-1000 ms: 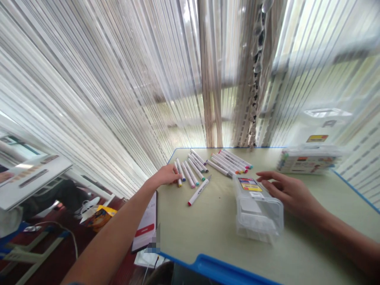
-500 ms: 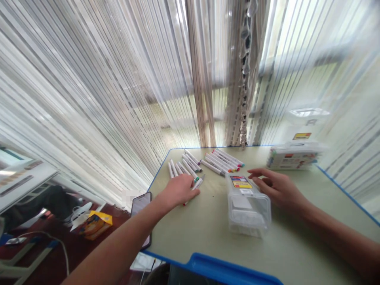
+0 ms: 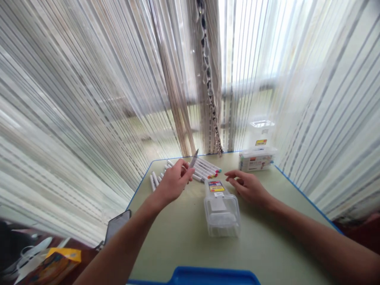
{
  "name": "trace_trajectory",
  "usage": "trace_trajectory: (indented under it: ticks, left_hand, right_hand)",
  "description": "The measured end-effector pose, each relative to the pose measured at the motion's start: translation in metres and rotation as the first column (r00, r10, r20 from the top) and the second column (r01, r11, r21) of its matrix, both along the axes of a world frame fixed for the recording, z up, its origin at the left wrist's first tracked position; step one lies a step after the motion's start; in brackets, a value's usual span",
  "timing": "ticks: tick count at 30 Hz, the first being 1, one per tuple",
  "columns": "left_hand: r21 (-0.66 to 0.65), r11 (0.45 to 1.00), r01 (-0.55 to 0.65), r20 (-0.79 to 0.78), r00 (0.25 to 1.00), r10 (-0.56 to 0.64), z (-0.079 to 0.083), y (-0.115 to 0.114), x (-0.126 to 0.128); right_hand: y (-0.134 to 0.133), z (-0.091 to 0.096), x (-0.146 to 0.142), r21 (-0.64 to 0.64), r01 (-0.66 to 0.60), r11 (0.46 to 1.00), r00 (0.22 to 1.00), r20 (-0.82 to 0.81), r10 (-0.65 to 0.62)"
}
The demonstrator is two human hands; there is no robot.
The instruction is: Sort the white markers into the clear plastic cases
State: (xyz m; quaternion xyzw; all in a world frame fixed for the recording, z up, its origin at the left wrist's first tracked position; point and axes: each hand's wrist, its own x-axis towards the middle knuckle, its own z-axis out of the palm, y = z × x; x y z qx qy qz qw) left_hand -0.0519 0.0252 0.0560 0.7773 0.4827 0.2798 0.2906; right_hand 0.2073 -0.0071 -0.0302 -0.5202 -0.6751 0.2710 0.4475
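My left hand (image 3: 175,180) is closed round a white marker (image 3: 193,159) with a grey tip end pointing up, raised above the table. Behind and beside it lie white markers with coloured ends (image 3: 209,164) in a row, and more white markers (image 3: 154,180) partly hidden by the hand. My right hand (image 3: 246,186) rests at the table with its fingers loosely stretched, holding nothing. Between my hands stands a clear plastic box (image 3: 222,215), its lid with a yellow label tipped back towards the markers.
A second clear case (image 3: 255,161) with markers inside stands at the back right, its lid up. A phone (image 3: 117,225) lies at the table's left edge. String curtains (image 3: 133,99) hang behind the table (image 3: 184,245). A yellow bag (image 3: 63,255) is at the lower left.
My left hand has lifted the marker off the table, tip end up. My right hand stays beside the clear box. The whole view has turned to the right.
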Motion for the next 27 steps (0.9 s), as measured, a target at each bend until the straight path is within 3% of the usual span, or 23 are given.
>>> trace_trajectory:
  ticks: [2, 3, 7, 10, 14, 18, 21, 27]
  left_hand:
    - [-0.076, 0.992, 0.105, 0.356, 0.932, -0.072, -0.003, 0.011, 0.023]
    - [-0.091, 0.986, 0.139, 0.412, 0.907, -0.089, -0.006, 0.017, 0.035]
    - [-0.128, 0.958, 0.256, 0.518, 0.841, -0.156, -0.016, 0.03, 0.074]
    - [-0.149, 0.919, 0.364, 0.546, 0.806, -0.231, -0.016, 0.032, 0.088]
    - [-0.205, 0.867, 0.454, 0.538, 0.792, -0.287, -0.014, 0.029, 0.085]
    - [-0.262, 0.862, 0.434, 0.474, 0.836, -0.277, -0.019, 0.025, 0.07]
    - [-0.251, 0.876, 0.412, 0.47, 0.843, -0.262, -0.02, 0.019, 0.06]
    - [-0.245, 0.882, 0.403, 0.522, 0.821, -0.231, -0.013, 0.004, 0.056]
  right_hand:
    - [0.0, 0.0, -0.001, -0.024, 0.014, 1.0, 0.997, -0.079, -0.016]
    - [0.0, 0.001, -0.001, -0.028, 0.023, 0.999, 0.992, -0.121, -0.026]
    - [0.002, 0.004, 0.002, 0.034, 0.053, 0.998, 0.962, -0.269, -0.042]
    - [0.004, 0.01, 0.007, 0.081, 0.048, 0.996, 0.9, -0.436, -0.008]
    - [0.004, 0.022, 0.013, 0.066, -0.015, 0.998, 0.769, -0.637, 0.054]
    - [0.001, 0.03, 0.012, -0.017, -0.157, 0.987, 0.654, -0.751, 0.091]
    - [-0.003, 0.033, 0.008, -0.046, -0.222, 0.974, 0.659, -0.743, 0.115]
    - [-0.012, 0.037, 0.003, -0.041, -0.172, 0.984, 0.719, -0.688, 0.097]
